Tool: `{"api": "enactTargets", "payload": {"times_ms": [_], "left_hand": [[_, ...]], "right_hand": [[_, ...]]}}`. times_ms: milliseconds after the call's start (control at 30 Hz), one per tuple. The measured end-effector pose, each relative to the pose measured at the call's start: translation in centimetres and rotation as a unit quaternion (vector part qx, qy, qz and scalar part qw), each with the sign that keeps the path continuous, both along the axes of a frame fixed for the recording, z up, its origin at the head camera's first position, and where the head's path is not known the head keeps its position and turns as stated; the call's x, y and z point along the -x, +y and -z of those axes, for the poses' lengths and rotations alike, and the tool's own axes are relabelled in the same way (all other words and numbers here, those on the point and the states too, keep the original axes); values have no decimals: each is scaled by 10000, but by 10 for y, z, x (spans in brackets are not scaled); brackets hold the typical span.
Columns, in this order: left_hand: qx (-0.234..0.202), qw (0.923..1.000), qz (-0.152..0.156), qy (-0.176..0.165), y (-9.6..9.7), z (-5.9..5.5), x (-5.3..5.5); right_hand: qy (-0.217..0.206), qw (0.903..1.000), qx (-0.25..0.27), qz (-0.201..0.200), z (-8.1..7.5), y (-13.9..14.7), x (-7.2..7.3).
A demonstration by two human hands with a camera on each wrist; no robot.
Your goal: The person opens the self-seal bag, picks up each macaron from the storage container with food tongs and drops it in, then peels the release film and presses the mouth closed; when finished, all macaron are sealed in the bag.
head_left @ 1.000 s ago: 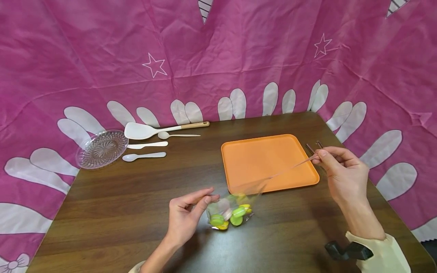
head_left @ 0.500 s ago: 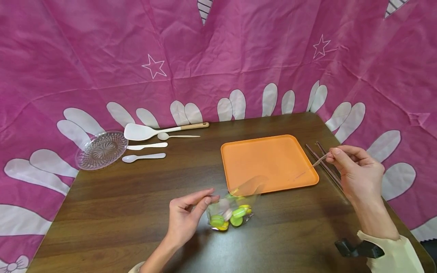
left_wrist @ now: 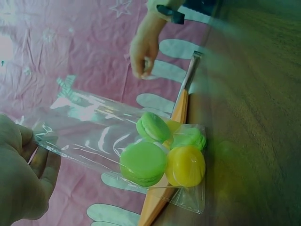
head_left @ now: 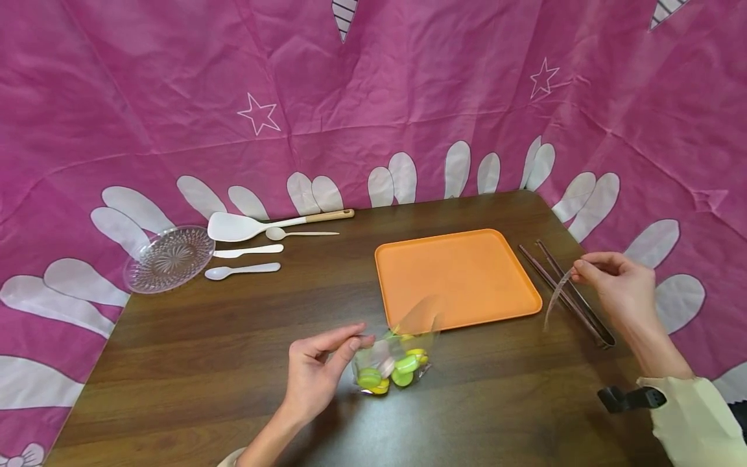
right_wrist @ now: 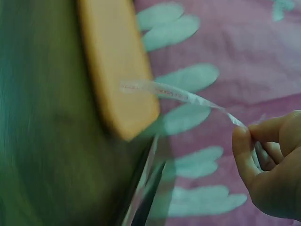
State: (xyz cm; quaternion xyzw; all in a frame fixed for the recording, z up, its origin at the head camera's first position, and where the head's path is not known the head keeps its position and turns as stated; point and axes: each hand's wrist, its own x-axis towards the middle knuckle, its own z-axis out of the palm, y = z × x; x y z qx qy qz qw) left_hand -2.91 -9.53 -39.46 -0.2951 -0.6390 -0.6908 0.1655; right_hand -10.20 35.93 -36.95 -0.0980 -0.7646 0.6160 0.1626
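Observation:
My left hand [head_left: 318, 373] pinches the top edge of a clear plastic bag [left_wrist: 94, 127]. Inside the bag lie several macarons, such as a green macaron [left_wrist: 142, 163] and a yellow macaron [left_wrist: 185, 165], with a pale pink one among them in the head view. The bag's bottom rests on or close to the table, near the front edge of the orange tray [head_left: 455, 279]. Over at the right, my right hand [head_left: 621, 285] pinches one end of a thin clear adhesive strip [right_wrist: 183, 95] with faint print. The strip hangs free, apart from the bag, above the metal tongs [head_left: 569, 295].
At the back left stands a clear patterned plate [head_left: 169, 259]. Beside it lie a white spatula [head_left: 236, 227] with a wooden handle, a wooden spoon [head_left: 277, 233], a white knife [head_left: 248, 251] and a white spoon [head_left: 218, 273]. A pink curtain [head_left: 373, 84] borders the table.
My right hand has moved right, away from the bag, with the strip in its fingers. The strip, earlier stretched toward the bag, now droops. The left hand and bag stay nearly still.

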Motion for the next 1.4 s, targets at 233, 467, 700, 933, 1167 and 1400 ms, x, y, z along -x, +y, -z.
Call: {"api": "enactTargets", "payload": {"times_ms": [233, 467, 700, 933, 1167, 1400], "left_hand": [[96, 9998, -53, -176, 1, -1, -1], [124, 9997, -96, -206, 1, 0, -3], [147, 9995, -95, -274, 1, 0, -3], [182, 9993, -98, -315, 0, 1, -3], [116, 9996, -129, -236, 0, 1, -4], [76, 9996, -147, -212, 0, 2, -5]], "right_hand": [[-605, 9856, -1527, 407, 27, 29, 21], [-599, 9677, -2395, 522, 45, 46, 35], [-451, 9352, -3499, 317, 50, 53, 40], [237, 9140, -4021, 492, 42, 41, 40], [1805, 9102, -3455, -1398, 16, -47, 7], [1493, 8895, -1623, -4001, 5, -144, -29]]}}
